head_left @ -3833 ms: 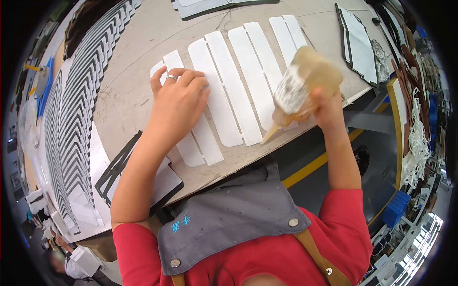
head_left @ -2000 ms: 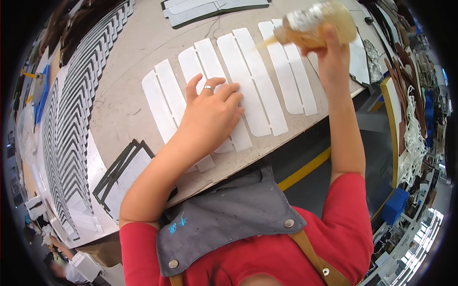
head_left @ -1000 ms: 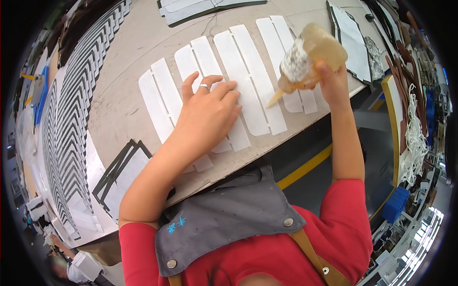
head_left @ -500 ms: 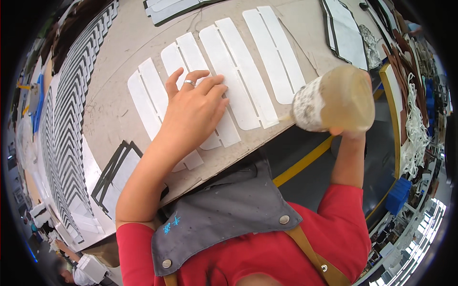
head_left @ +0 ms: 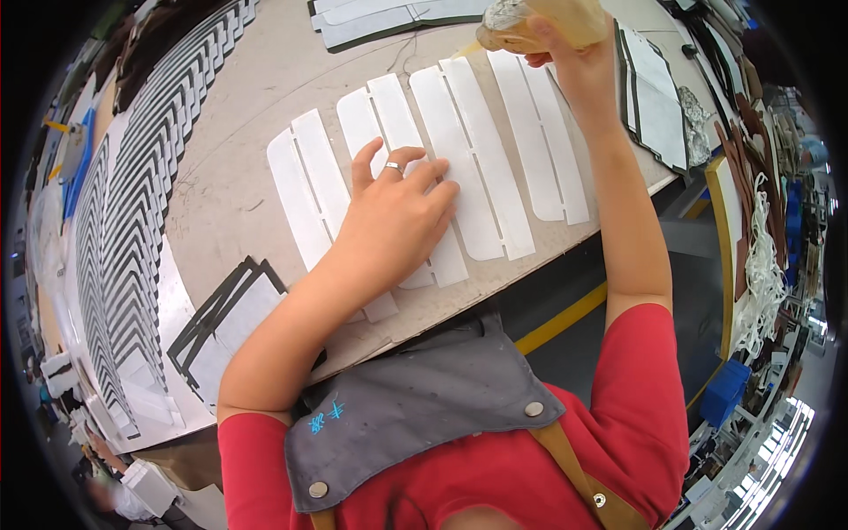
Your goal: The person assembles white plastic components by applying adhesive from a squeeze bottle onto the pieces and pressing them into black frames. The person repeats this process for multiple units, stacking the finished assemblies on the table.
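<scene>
a yellowish squeeze bottle [head_left: 570, 22] was grasped by the right hand [head_left: 579, 66], its nozzle [head_left: 468, 50] held at the far end of the third white panel [head_left: 495, 168] from the left; whether it touched could not be told. the second panel [head_left: 362, 119] was partly covered by the left hand [head_left: 397, 208], its fingers released and loosely spread. all panels were laid on the table [head_left: 238, 221].

Four long white flat panels [head_left: 475, 177], each split lengthwise by a narrow slit, lie side by side: one left of the left hand [head_left: 397, 212], one beneath it, two to its right. A translucent yellowish squeeze bottle [head_left: 572, 19], partly covered in crumpled whitish material, tilts sideways in the right hand [head_left: 583, 78], slim nozzle pointing leftward and down near the third panel's far end.
</scene>
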`<state>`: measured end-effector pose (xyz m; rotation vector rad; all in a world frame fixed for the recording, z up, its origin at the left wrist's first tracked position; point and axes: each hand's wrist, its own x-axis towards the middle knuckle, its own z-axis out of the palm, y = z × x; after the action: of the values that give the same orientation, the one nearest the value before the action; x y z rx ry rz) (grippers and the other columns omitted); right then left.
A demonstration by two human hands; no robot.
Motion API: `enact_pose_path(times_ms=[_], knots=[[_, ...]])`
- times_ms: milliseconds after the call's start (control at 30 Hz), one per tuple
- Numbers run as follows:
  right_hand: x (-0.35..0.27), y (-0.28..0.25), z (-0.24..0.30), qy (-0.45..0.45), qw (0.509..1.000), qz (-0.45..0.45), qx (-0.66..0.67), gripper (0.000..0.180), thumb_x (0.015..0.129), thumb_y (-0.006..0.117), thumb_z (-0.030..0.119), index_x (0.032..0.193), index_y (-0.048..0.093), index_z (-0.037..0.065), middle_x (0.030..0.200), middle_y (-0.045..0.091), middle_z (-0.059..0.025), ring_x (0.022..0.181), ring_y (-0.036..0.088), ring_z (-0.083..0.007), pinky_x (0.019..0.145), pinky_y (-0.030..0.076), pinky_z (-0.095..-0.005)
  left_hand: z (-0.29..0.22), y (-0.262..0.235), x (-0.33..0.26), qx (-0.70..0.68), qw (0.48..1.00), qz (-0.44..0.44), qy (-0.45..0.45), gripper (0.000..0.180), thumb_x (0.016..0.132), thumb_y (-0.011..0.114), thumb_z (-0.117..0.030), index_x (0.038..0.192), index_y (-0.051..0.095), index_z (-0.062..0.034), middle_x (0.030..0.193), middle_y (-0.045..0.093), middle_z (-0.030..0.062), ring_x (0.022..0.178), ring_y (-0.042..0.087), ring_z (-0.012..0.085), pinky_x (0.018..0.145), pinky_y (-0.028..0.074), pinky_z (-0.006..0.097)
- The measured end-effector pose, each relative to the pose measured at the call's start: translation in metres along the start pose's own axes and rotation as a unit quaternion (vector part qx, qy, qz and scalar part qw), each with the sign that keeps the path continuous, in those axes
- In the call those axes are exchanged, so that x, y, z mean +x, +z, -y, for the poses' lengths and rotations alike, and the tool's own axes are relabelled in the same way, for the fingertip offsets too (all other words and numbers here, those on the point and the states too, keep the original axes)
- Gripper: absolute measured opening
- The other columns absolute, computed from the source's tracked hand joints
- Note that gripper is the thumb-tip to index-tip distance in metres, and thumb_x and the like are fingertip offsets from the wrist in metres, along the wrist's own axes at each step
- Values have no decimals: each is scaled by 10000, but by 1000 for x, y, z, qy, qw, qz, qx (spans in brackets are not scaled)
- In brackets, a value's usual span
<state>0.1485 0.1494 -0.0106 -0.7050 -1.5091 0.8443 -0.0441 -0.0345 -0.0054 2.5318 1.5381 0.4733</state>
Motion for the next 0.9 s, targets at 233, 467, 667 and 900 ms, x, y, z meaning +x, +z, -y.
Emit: enact_pose_path(times_ms=[233, 467, 667, 900], knots=[[11, -8, 7, 56, 997, 35, -46, 290, 834, 686, 222, 1021, 544, 53, 816, 597, -29, 628, 579, -84, 468, 456, -205, 1, -1, 0, -3, 1000, 6, 0, 134, 814, 596, -144, 942, 619, -109, 1108, 588, 27, 1132, 494, 264, 1048, 175, 515], [5, -31, -5, 81, 996, 34, -26, 309, 856, 648, 264, 1003, 558, 7, 830, 620, -61, 587, 592, -121, 460, 467, -229, 0, -4, 2, -11, 1000, 13, 0, 142, 816, 596, -141, 952, 623, -114, 1105, 590, 30, 1131, 494, 269, 1051, 170, 510], [-18, -38, 18, 114, 993, 20, -20, 334, 857, 646, 300, 1005, 557, 14, 803, 603, -45, 564, 556, -105, 427, 422, -215, -1, -3, 1, -5, 1000, 10, -6, 147, 815, 602, -144, 956, 630, -118, 1117, 600, 29, 1128, 496, 262, 1054, 172, 490], [-53, -59, 32, 170, 985, -8, -12, 384, 852, 648, 315, 1057, 524, 14, 832, 588, -36, 633, 564, -95, 411, 397, -216, -3, -5, 3, 4, 1000, 3, 3, 128, 824, 598, -145, 941, 639, -114, 1097, 611, 34, 1118, 504, 256, 1053, 183, 488]])
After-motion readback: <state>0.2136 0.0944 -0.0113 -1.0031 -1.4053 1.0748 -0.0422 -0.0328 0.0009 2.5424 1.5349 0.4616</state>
